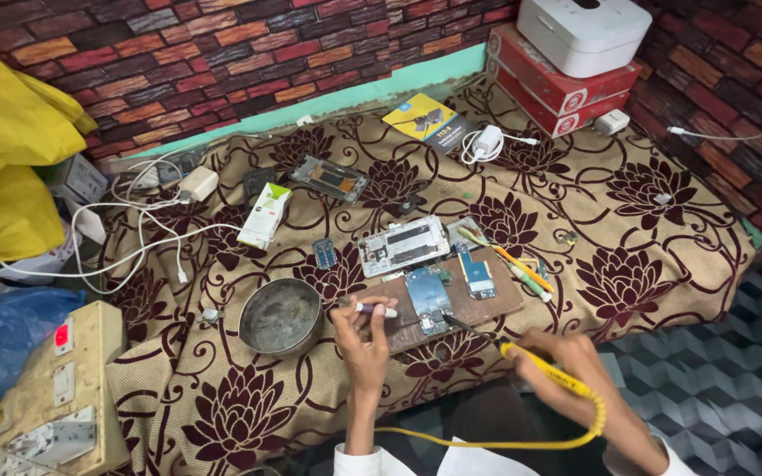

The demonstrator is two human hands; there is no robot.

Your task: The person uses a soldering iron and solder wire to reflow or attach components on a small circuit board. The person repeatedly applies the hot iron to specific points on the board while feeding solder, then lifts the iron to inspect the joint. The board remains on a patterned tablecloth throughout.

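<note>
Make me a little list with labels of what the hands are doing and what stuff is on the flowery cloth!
Left hand: left hand pinches a thin white pen-like tool
Right hand: right hand grips a yellow-handled soldering iron, tip near the blue circuit board
Work surface: brown wooden board on a maroon flower-patterned cloth
Beside left hand: round grey metal bowl
Behind board: opened white phone body
Far corner: white box stacked on red cartons
Left edge: beige switch board, white cables
</note>
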